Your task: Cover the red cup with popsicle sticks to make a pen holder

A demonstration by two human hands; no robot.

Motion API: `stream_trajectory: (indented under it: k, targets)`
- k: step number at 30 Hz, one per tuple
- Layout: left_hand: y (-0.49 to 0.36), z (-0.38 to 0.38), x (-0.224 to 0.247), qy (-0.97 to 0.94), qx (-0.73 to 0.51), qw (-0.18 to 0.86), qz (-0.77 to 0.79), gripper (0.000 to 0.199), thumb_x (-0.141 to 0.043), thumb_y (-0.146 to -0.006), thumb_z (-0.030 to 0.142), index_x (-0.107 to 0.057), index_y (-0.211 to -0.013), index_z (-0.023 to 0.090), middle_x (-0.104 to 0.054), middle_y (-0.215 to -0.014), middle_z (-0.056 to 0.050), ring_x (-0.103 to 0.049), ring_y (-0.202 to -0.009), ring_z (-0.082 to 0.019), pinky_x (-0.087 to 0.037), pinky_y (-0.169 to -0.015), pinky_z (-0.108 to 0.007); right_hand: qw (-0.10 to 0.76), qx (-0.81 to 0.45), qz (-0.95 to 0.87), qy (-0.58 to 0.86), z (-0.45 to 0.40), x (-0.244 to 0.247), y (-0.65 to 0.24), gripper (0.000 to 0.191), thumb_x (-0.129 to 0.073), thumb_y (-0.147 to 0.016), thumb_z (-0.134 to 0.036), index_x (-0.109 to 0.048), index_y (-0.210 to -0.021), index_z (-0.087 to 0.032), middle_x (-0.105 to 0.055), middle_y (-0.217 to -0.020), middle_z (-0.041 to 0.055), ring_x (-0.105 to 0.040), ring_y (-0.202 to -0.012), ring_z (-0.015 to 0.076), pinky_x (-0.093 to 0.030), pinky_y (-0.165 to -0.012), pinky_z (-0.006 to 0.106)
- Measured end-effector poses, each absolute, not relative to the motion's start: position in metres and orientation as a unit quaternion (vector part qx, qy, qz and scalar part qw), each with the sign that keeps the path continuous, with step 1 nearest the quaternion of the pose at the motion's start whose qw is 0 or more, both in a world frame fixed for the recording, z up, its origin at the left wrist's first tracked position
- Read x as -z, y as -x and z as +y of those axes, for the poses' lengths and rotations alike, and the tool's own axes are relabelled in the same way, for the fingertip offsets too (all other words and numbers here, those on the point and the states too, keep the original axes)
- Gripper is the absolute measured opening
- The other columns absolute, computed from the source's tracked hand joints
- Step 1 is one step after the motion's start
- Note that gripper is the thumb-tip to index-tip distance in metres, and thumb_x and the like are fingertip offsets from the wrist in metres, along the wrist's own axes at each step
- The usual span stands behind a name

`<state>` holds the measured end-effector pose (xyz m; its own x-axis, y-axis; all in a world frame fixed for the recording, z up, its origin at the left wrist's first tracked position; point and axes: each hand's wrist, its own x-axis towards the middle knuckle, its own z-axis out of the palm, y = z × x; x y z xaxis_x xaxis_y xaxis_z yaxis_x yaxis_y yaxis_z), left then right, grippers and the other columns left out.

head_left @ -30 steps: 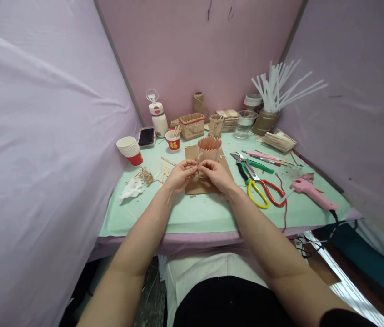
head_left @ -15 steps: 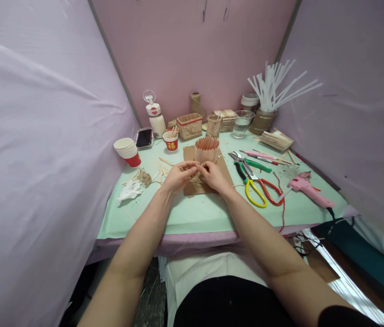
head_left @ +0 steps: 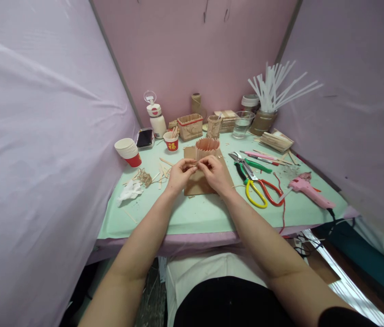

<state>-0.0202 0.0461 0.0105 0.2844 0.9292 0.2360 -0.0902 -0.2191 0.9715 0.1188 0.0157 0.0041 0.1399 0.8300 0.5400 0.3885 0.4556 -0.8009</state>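
A round container of upright wooden sticks [head_left: 207, 146] with a jagged rim stands on a brown cardboard sheet [head_left: 200, 187]. Just in front of it, my left hand [head_left: 180, 175] and my right hand [head_left: 213, 172] meet with pinched fingertips on thin twine. Most of the twine is covered by the fingers; a loose strand [head_left: 237, 186] shows right of my right wrist. My hands partly hide the container's lower front. To the left lies a small tangle of twine [head_left: 144, 178] beside loose wooden sticks [head_left: 161, 179].
Pliers [head_left: 241, 170], scissors [head_left: 255, 181] and a pink glue gun [head_left: 311, 190] lie on the right. Stacked paper cups [head_left: 128, 152] and crumpled tissue [head_left: 129, 193] are left. Behind stand a white bottle [head_left: 157, 122], a stick basket [head_left: 190, 128] and a glass bowl of water [head_left: 241, 125].
Both hands have risen slightly and my right fingers have bent more over the pinch. The strand that showed beneath the hands is no longer plain to see. The container stays in place.
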Motion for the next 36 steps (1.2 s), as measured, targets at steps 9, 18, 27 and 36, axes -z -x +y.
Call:
stream_trajectory:
  k: [9,18,27,36]
  targets:
    - [0.0212,0.0432,-0.0134,-0.657,-0.432,0.531,0.316,0.033,-0.061,-0.071,0.010,-0.061,-0.104,0.016,-0.067,-0.090,-0.005,-0.063,-0.091,-0.016,-0.046,-0.082,-0.028,0.575,-0.333,-0.532,0.525,0.0144,-0.0061,-0.1211,0.021,-0.055,-0.079,-0.040,-0.060,-0.075,-0.019,-0.061,-0.071,0.0004,-0.053,-0.066,0.0147,-0.042,-0.063,0.028]
    - [0.0222,0.0450,-0.0153,-0.610,-0.444,0.534,0.382,0.027,-0.054,-0.076,0.022,-0.068,-0.098,0.016,-0.070,-0.093,-0.005,-0.063,-0.085,-0.016,-0.046,-0.076,-0.027,0.575,-0.354,-0.527,0.516,0.0189,-0.0042,-0.1241,0.024,-0.058,-0.075,-0.041,-0.061,-0.074,-0.018,-0.060,-0.071,-0.0002,-0.050,-0.065,0.0129,-0.040,-0.063,0.026]
    - [0.0234,0.0456,-0.0120,-0.620,-0.438,0.544,0.356,0.034,-0.068,-0.071,0.026,-0.066,-0.102,0.015,-0.071,-0.090,-0.007,-0.065,-0.084,-0.018,-0.049,-0.079,-0.031,0.556,-0.376,-0.532,0.516,0.0172,-0.0046,-0.1221,0.025,-0.055,-0.077,-0.043,-0.060,-0.074,-0.018,-0.059,-0.068,-0.0004,-0.049,-0.061,0.0124,-0.039,-0.058,0.025]
    - [0.0218,0.0482,-0.0097,-0.594,-0.456,0.561,0.353,0.040,-0.064,-0.067,0.010,-0.063,-0.107,0.014,-0.070,-0.089,-0.006,-0.065,-0.084,-0.015,-0.049,-0.082,-0.031,0.539,-0.402,-0.501,0.545,0.0184,-0.0032,-0.1211,0.022,-0.062,-0.072,-0.040,-0.061,-0.075,-0.018,-0.057,-0.064,-0.0024,-0.047,-0.053,0.0099,-0.037,-0.051,0.023]
